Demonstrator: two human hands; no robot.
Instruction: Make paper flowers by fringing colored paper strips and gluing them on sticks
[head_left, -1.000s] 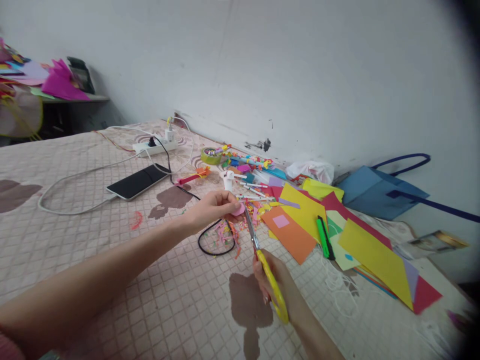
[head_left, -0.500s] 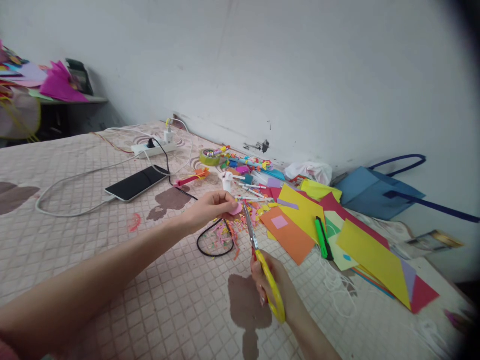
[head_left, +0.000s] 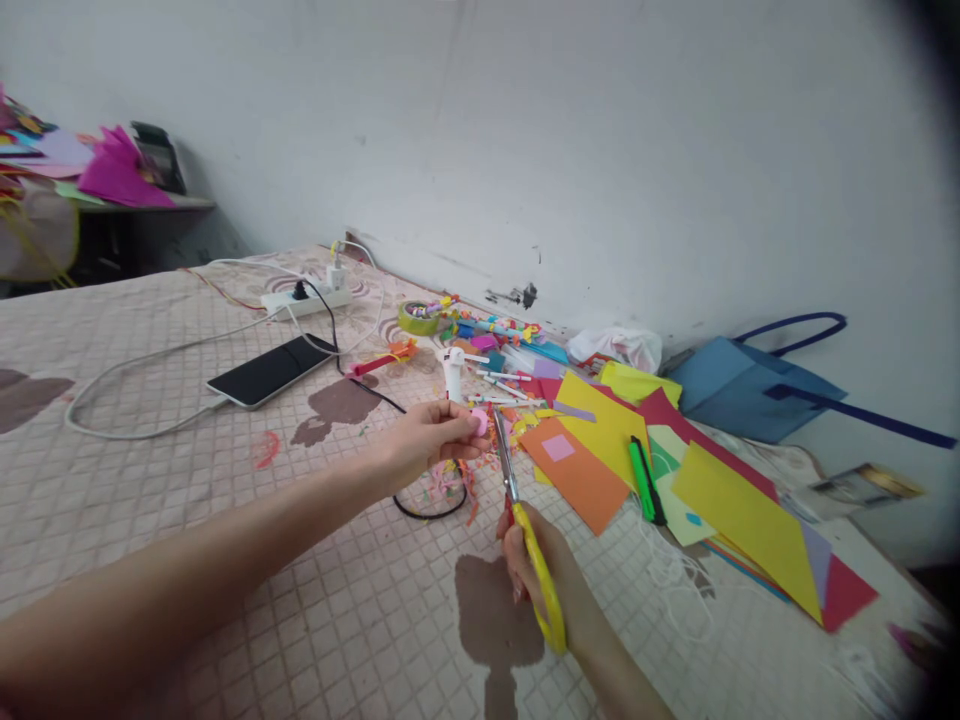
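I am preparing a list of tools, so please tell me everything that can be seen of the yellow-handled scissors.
The yellow-handled scissors have slim, silvery, metal-looking blades and a smooth, plastic-looking handle, with some red beside the yellow. They sit in the grip of the right hand, slanting away from the person. Their tips are beside the small pink paper-like piece in the left hand, apparently not touching it. The blades look nearly closed; whether fully is unclear.

From my end, I can't read any words, numbers or brands. The phone (head_left: 271, 371) shows me only plain black.
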